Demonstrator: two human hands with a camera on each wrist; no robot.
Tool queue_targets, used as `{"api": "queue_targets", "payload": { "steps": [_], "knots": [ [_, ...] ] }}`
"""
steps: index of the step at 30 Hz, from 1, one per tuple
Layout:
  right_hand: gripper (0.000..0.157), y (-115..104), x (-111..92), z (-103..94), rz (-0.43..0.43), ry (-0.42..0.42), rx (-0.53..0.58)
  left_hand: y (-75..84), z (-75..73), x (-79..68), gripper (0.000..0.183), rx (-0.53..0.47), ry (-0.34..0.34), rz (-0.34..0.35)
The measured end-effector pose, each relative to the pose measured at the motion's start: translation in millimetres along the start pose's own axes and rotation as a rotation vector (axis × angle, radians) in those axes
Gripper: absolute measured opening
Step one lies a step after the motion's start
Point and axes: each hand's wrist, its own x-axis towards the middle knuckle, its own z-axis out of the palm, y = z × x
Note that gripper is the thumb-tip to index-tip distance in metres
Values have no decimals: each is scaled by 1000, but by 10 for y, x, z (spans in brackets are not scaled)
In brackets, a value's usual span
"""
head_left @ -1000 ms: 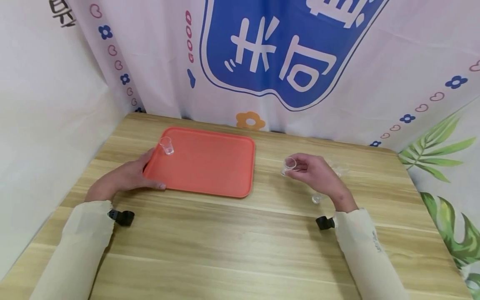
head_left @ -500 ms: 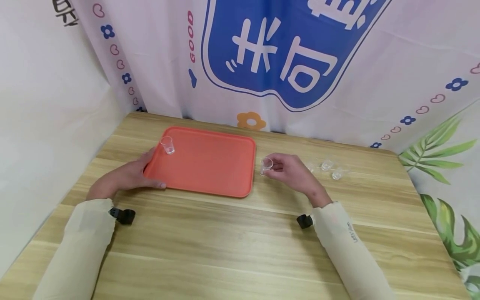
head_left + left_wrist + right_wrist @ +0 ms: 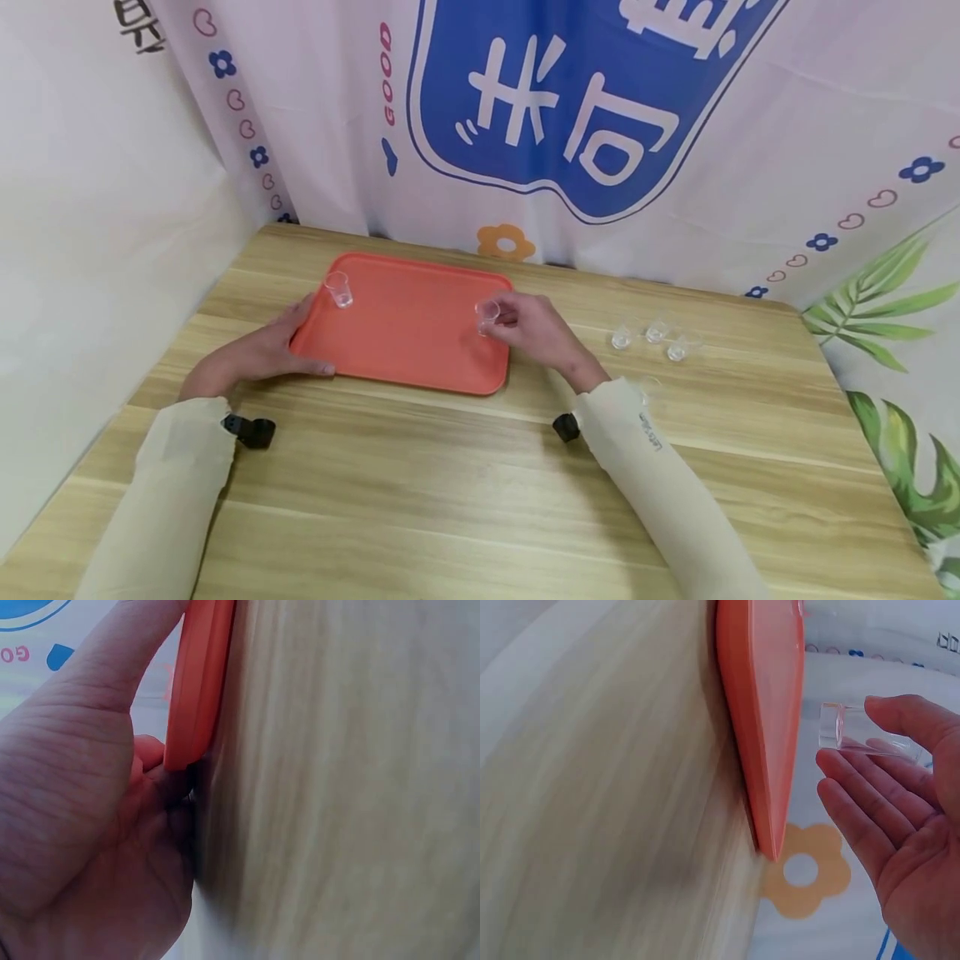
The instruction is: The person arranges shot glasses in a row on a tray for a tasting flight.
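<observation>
My right hand (image 3: 536,332) pinches a small clear shot glass (image 3: 487,315) between thumb and fingers. The glass is over the right part of the red tray (image 3: 412,321). In the right wrist view its thick base (image 3: 829,727) points toward the tray's upper face, with a gap between them. My left hand (image 3: 258,357) holds the tray's near left corner, thumb along the front edge and fingers at the left side. The left wrist view has the tray's rim (image 3: 196,690) between thumb and fingers. Another clear shot glass (image 3: 342,295) stands in the tray's far left corner.
Three clear shot glasses (image 3: 621,337) stand on the wooden table (image 3: 420,492) to the right of the tray. One more glass (image 3: 649,388) is partly hidden behind the right sleeve. A printed curtain (image 3: 330,150) hangs along the table's back edge.
My right hand has carried the shot glass leftward from the table to over the tray's right part, uncovering the glasses behind it. The left hand has stayed at the tray's corner.
</observation>
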Motion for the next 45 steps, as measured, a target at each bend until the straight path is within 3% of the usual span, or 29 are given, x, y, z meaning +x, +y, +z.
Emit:
{"api": "queue_targets", "payload": {
  "steps": [9, 22, 28, 38, 45],
  "knots": [
    [21, -116, 232, 230, -9, -59, -25, -102, 82, -4, 123, -43, 31, 40],
    [29, -318, 661, 590, -19, -66, -74, -101, 3, 4, 122, -31, 41, 46],
    [25, -402, 831, 749, -28, -82, -80, -90, -27, 2, 122, -39, 40, 30],
    [20, -466, 1065, 915, -26, -77, -49, -98, 2, -17, 122, -104, 26, 17],
    [19, -471, 1200, 974, 36, -83, -7, -88, 41, 6, 121, -102, 38, 39]
  ]
}}
